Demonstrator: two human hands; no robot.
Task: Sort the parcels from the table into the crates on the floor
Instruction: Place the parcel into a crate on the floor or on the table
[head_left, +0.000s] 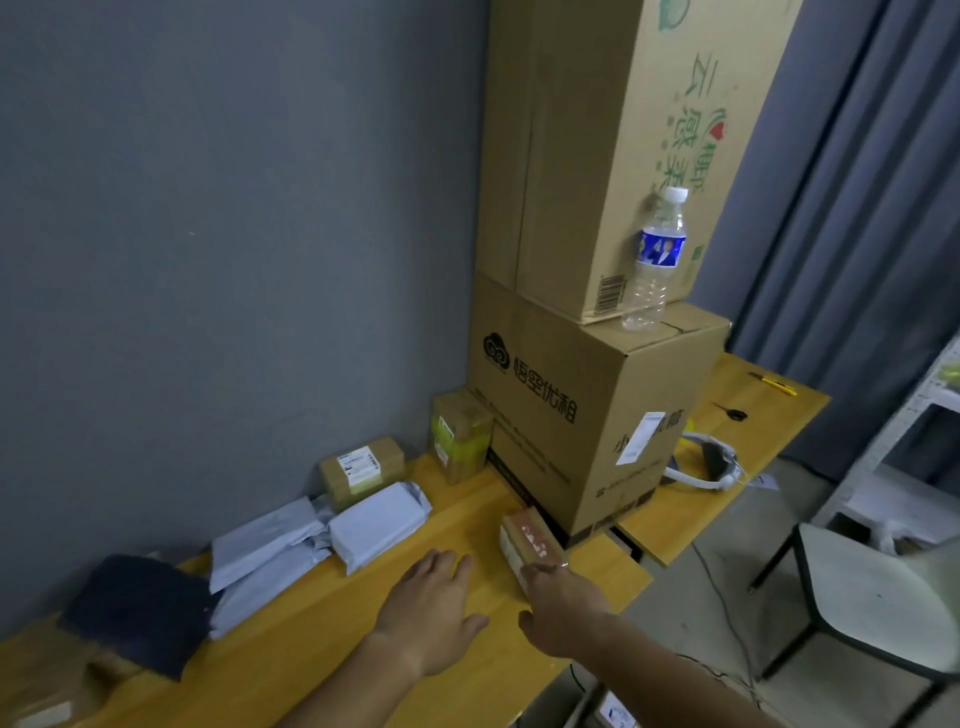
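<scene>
On the wooden table (322, 639) lies a small brown parcel box (524, 540) with a reddish label, beside a big carton. My right hand (563, 608) reaches to its near end, fingers touching or just closing on it; the grip is hidden. Flat and with straight fingers, my left hand (434, 608) hovers over or rests on the table just left of that box. Further left lie white poly mailers (374, 525), grey mailers (265, 556), a dark blue bag (140, 608), a labelled brown box (361, 470) and a yellow-taped box (460, 434).
Two large stacked cartons (587, 415) stand on the table against the wall, with a water bottle (655, 260) on the lower one. A white headset (706, 462), scissors (731, 412) and a yellow cutter (774, 384) lie behind. A chair (872, 597) stands right.
</scene>
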